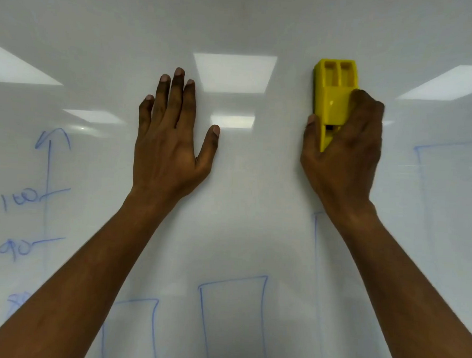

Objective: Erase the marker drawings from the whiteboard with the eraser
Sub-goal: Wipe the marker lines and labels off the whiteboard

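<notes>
A white whiteboard (pixel 251 29) fills the view. Blue marker drawings (pixel 233 282) cover its lower part: a bar chart with several outlined bars, and a vertical arrow axis (pixel 48 169) at the left labelled 100 and 90. My right hand (pixel 345 157) grips a yellow plastic eraser (pixel 334 88) and holds it upright against the board, above a tall bar outline. My left hand (pixel 174 137) lies flat on the board with fingers spread, holding nothing. Both forearms hide parts of the drawing.
Ceiling lights reflect as bright rectangles (pixel 233 72) across the upper board. Another blue bar outline (pixel 449 147) shows at the right edge. The board's upper part carries no marks.
</notes>
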The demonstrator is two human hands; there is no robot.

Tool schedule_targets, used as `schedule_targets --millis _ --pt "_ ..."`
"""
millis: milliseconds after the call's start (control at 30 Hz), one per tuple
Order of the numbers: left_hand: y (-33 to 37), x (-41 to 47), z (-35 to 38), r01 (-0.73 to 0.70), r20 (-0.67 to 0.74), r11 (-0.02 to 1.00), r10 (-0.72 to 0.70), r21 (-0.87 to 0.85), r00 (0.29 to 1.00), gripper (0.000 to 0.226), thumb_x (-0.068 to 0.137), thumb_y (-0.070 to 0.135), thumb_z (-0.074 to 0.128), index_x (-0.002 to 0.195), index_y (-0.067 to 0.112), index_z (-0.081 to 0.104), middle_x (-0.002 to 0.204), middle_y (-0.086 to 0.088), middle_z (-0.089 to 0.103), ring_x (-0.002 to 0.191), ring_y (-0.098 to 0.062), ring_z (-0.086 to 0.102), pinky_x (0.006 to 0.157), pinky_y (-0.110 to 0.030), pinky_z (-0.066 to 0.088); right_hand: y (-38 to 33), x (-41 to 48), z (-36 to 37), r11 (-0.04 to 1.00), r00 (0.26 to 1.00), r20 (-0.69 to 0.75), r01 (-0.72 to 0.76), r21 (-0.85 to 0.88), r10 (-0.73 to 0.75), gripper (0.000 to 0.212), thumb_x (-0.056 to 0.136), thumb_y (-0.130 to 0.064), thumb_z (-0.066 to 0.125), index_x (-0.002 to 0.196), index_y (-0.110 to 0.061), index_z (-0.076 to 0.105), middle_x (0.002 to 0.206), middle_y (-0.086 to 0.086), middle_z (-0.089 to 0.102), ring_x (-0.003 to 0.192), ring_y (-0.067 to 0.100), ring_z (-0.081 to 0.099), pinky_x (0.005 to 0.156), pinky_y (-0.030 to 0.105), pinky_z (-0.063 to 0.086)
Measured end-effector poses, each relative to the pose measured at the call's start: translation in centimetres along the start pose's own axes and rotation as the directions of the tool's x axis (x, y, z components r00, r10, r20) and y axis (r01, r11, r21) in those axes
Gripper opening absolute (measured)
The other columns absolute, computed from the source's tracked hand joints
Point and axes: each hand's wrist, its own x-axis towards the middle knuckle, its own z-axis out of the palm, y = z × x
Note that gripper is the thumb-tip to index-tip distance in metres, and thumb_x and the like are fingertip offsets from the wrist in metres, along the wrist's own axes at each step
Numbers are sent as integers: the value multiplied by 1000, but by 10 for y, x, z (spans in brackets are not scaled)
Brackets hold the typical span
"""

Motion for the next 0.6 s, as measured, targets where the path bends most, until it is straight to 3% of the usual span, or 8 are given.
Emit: schedule_targets --millis 167,267,367,500,600 --pt "32 -8 0 -52 -20 996 50 -79 999 73 111 47 40 168 5 24 178 -14 18 166 -31 12 134 -48 11 -19 -34 -5 964 959 149 255 -69 -243 63 101 -31 61 151 4 47 118 29 59 92 45 59 75 50 52" --pt "53 -20 7 -51 4 991 52 -124 999 71 110 47 39 168 6 27 177 -13 20 165 -31 15 134 -50 15 -9 -59 -18 938 934 188 328 -109 -304 63 101 -33 61 152 2 48 115 28 59 88 43 58 71 49 51" --pt "55 -26 13 -48 29 995 51 -92 998 73 110 50 36 169 9 26 177 -13 21 165 -31 16 134 -48 12 28 -62 -36 961 971 125 223 -163 -204 63 99 -32 63 151 -1 49 113 29 58 91 45 57 75 50 49" --pt "54 -26 15 -43 43 997 46 -67 998 73 111 53 34 169 10 24 177 -13 19 166 -31 14 135 -48 11 78 -31 -51 975 996 -18 -94 -202 92 66 102 -37 57 156 -3 43 119 33 53 103 47 53 88 48 44" --pt "55 -26 15 -38 45 997 41 -65 998 74 111 55 32 170 11 23 178 -12 19 166 -30 13 135 -48 10 69 -16 -41 979 994 -17 -106 -177 104 66 101 -36 59 156 -1 43 119 33 53 104 48 53 88 45 41"
